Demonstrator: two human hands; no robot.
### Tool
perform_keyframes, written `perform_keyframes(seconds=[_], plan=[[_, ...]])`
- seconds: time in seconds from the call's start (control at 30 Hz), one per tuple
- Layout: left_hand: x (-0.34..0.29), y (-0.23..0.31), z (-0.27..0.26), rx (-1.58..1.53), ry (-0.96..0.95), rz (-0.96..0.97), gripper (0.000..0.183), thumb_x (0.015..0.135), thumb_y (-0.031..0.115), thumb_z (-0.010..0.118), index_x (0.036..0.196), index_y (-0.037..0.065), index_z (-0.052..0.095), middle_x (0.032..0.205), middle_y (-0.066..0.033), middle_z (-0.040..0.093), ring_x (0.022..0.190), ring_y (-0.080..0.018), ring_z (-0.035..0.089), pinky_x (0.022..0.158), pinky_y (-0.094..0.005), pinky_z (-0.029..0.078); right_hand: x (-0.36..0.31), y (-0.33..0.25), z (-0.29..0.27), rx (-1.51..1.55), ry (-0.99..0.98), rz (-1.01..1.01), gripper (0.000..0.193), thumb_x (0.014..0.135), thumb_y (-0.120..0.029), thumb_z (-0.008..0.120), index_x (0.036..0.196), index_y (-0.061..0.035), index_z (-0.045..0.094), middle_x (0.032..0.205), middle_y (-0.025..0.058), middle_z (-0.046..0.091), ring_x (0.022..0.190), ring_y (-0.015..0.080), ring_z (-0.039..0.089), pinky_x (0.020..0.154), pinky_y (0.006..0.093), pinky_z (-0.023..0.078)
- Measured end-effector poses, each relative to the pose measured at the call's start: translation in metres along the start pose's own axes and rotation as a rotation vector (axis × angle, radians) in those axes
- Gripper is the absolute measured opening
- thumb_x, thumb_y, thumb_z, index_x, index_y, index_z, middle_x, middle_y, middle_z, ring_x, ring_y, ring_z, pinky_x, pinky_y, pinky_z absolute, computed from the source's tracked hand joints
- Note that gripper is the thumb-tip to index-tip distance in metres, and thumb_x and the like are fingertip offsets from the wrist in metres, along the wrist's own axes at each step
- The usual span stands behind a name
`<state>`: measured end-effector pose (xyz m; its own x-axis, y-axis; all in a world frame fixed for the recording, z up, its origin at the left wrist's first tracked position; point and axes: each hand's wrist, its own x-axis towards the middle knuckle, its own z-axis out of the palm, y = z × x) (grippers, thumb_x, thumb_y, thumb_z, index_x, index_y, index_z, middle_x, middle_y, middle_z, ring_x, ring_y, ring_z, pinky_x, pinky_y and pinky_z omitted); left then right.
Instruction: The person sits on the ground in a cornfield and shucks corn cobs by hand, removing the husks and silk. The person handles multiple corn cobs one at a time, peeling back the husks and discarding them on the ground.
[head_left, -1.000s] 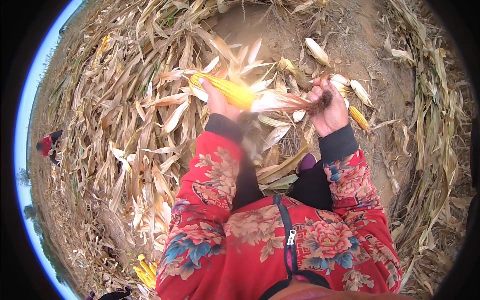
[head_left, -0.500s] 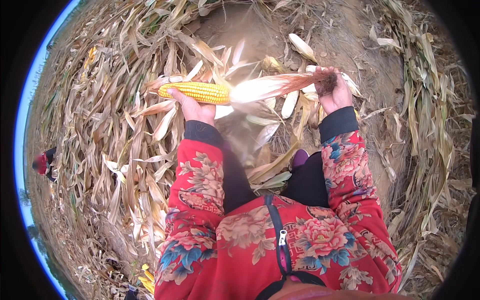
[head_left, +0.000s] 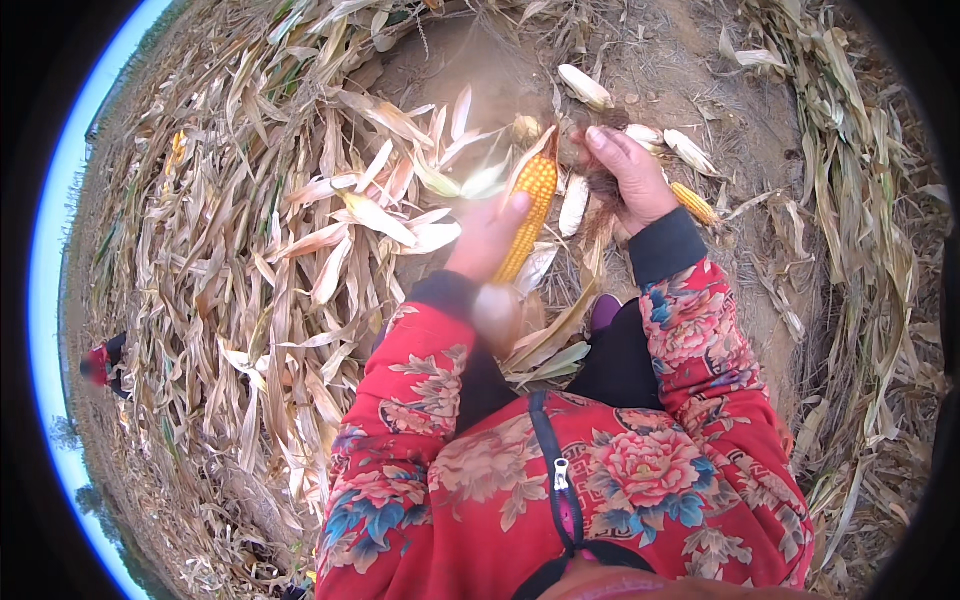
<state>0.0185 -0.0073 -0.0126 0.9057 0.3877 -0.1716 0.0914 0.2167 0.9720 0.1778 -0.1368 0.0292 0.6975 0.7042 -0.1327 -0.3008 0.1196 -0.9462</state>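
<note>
My left hand (head_left: pixel 487 240), somewhat blurred, is wrapped round an ear of corn (head_left: pixel 534 195) with bare yellow kernels. The ear leans with its upper end toward the right, and a strip of husk (head_left: pixel 541 146) rises at its tip. A pale, blurred shape hangs below its lower end; what it is I cannot make out. Just right of the tip is my right hand (head_left: pixel 635 175), thumb bent toward the fingers. Brown corn silk (head_left: pixel 604 186) is caught in its closed fingers and hangs beneath them.
Several pale ears (head_left: pixel 585 88) and a yellow ear (head_left: pixel 694 202) lie on the soil beyond and beside my right hand. Dry husks and stalks (head_left: pixel 270 250) pile up on the left, with another row of stalks (head_left: pixel 860 230) at right. A person (head_left: pixel 105 365) is at the far left.
The ear has swung from lying level to leaning upright and moved right with my left hand. The long husk stretched between my hands is off the ear. My right hand has shifted slightly left.
</note>
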Motion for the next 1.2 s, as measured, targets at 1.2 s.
perform_keyframes(seconds=[1.2], plan=[[0.014,0.012,-0.088,-1.01,0.541,0.233,0.065,0.072,0.068,0.069,0.089,0.007,0.057,0.083,-0.0126,0.064,0.087,-0.0298,0.061,0.087,-0.0504,0.049,0.006,0.016,-0.04,0.282,0.285,0.013,0.03,0.1,-0.035,0.051,0.086,-0.0101,0.058,0.079,0.0029,0.06,0.073,0.0135,0.058,0.066,0.029,0.048]])
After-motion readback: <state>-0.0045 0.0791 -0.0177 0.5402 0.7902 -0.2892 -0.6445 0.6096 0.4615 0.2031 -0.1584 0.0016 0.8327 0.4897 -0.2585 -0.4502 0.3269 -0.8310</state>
